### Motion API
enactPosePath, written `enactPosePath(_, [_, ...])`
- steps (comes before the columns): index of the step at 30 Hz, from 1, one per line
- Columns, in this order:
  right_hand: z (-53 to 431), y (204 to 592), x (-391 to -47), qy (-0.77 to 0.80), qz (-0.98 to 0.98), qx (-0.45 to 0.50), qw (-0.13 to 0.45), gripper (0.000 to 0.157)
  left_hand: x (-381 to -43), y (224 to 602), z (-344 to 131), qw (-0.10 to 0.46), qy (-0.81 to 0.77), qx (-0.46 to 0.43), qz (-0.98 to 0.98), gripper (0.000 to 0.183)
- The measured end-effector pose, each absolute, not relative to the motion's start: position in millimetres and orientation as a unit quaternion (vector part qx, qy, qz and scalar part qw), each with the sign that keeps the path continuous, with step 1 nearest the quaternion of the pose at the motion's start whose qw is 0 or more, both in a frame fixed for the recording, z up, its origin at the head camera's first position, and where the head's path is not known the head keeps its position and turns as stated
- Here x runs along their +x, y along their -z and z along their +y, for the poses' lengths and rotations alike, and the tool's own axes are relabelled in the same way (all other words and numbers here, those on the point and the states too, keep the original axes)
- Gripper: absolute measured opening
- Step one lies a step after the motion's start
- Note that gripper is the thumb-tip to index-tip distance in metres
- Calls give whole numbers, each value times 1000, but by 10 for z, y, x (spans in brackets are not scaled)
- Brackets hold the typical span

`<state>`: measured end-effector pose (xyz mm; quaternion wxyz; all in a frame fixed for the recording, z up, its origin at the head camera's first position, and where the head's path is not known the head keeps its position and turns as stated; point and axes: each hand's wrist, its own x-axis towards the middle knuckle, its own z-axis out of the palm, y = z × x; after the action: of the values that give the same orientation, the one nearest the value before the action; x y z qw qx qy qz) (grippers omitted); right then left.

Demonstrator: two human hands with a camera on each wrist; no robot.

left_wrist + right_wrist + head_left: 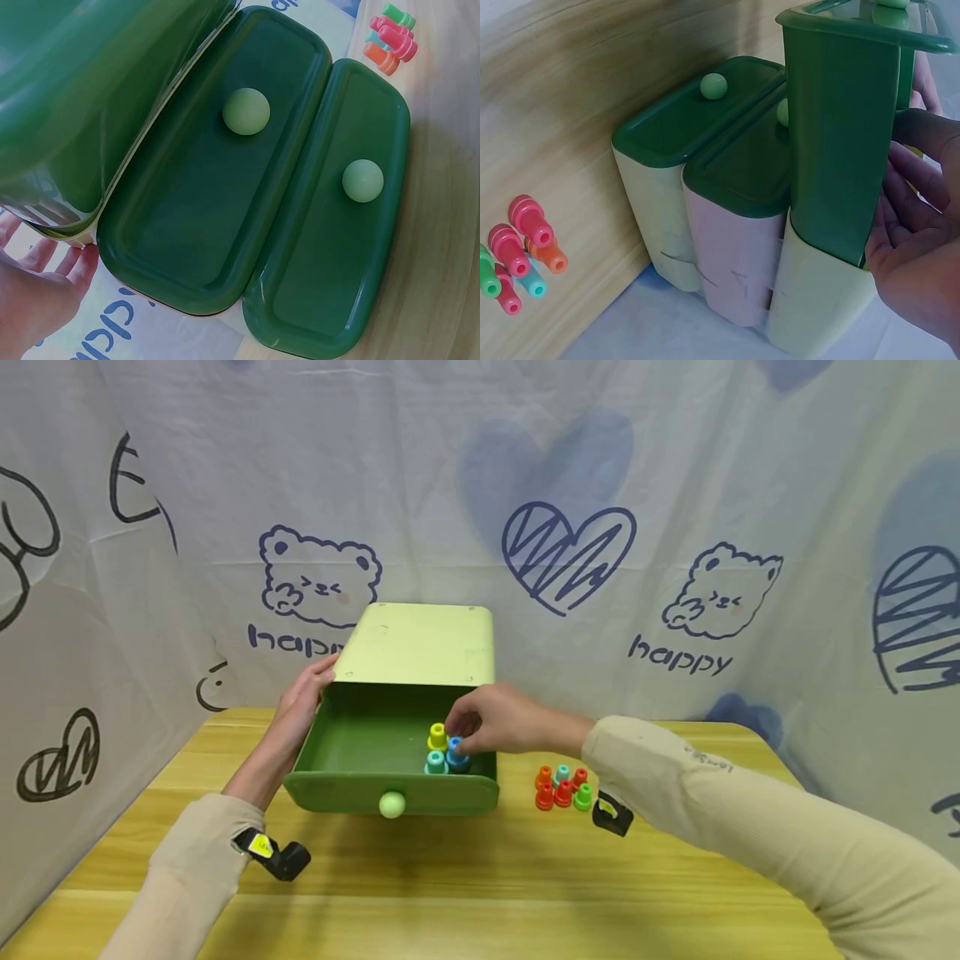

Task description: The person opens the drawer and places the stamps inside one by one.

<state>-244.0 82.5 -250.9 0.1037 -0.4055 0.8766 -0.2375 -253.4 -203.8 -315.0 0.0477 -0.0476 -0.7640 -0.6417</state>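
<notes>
A pale-green drawer cabinet (420,643) stands on the table, its top green drawer (390,793) pulled out. My left hand (303,693) rests against the cabinet's left side, fingertips at its edge. Over the drawer's right part, my right hand (498,718) pinches a blue peg (455,748) between thumb and fingers. Beside that peg stand a yellow peg (437,737) and a turquoise peg (435,763). In the right wrist view the drawer wall (844,135) hides my right fingertips.
Several orange, red, turquoise and green pegs (563,793) stand grouped on the wooden table (480,893), right of the drawer. Two closed drawers with round knobs (363,181) sit below the pulled-out one. A printed curtain (570,460) hangs behind and at the sides.
</notes>
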Motion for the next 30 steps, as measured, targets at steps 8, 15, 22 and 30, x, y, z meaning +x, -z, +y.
enactPosePath(8, [873, 2520, -2422, 277, 869, -401, 84, 20, -2508, 3156, -2048, 49, 641, -48, -765, 61])
enactPosePath(15, [916, 2495, -2244, 350, 856, -377, 48, 20, -2503, 3161, -2059, 52, 635, -49, -769, 61])
enactPosePath(22, [961, 2290, -2026, 377, 849, -370, 9, 16, -2521, 3182, -2053, 48, 641, -48, -765, 62])
enactPosePath(30, [938, 2335, -1596, 424, 810, -401, -56, 17, -2526, 3152, -2025, 54, 638, -46, -767, 61])
